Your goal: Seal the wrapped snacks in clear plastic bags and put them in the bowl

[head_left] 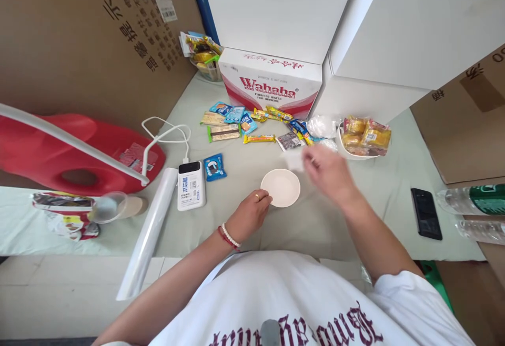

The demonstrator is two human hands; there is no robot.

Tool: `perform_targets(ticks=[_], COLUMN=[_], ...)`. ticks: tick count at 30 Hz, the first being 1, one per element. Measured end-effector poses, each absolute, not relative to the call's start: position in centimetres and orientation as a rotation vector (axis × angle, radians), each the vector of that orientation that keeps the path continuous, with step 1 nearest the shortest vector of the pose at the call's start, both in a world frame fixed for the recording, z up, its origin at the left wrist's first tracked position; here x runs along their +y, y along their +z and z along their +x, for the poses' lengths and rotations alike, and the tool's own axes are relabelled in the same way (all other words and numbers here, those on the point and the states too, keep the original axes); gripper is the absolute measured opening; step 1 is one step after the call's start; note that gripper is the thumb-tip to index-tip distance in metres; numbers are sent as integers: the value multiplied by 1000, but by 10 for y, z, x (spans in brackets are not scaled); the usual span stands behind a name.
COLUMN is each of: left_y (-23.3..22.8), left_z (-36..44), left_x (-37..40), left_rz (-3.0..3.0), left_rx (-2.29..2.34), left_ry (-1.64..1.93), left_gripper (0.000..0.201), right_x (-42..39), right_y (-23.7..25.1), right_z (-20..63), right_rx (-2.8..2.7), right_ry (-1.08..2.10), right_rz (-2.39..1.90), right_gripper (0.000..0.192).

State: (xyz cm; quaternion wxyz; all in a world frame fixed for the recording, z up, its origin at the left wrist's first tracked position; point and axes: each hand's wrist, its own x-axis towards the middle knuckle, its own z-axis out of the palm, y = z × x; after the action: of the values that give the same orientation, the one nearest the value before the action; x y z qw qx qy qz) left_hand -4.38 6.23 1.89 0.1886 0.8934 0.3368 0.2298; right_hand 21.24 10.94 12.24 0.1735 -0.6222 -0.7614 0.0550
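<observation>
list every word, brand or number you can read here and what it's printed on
"Wahaha" in red, on the red and white cardboard carton.
"PURIFIED WATER FOR DRINKING", small under it, only just legible.
Large Chinese characters on the brown cardboard box, upside down.
White power bank: blue label, too small to read.
Dark gothic letters on the white shirt: cut off, unreadable.
Snack wrappers: too small.

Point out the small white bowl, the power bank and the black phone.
white bowl (281, 188), head view, bare inside of the bowl.
power bank (191, 185), head view, middle of its top face.
black phone (426, 213), head view, centre of its screen.
</observation>
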Motion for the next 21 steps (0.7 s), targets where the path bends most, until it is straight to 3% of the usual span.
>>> perform_targets(ticks=[2,6,8,10,12,16,19,21], left_y=[20,25,30,33,37,40,36,29], left_z=[-39,-31,-29,-26,-19,-7,-21,-43], left_x=[62,65,66,66,65,63,68,75], left_rz=[2506,2461,2405,2332,2263,2243,2340,2370], left_rx=[915,859,855,832,756,669,926,1231], left_ry=[630,598,599,612,632,733,824,875], left_gripper=[24,24,24,24,24,34,37,27], right_x=[136,143,110,64,19,-43,-70,-71], right_y=[134,139,129,113,94,66,62,62], right_z=[247,280,268,248,232,252,322,385], right_rx=[-1900,-1798,-2040,-2409,-2488,-2121,-1648,-1349], right_ry=[17,79,147,465,531,445,195,-25], right_rz=[-1891,-2128,-1849,-1498,-1444,-1747,-2160,-2437], right_gripper=[31,57,54,47,38,31,18,35])
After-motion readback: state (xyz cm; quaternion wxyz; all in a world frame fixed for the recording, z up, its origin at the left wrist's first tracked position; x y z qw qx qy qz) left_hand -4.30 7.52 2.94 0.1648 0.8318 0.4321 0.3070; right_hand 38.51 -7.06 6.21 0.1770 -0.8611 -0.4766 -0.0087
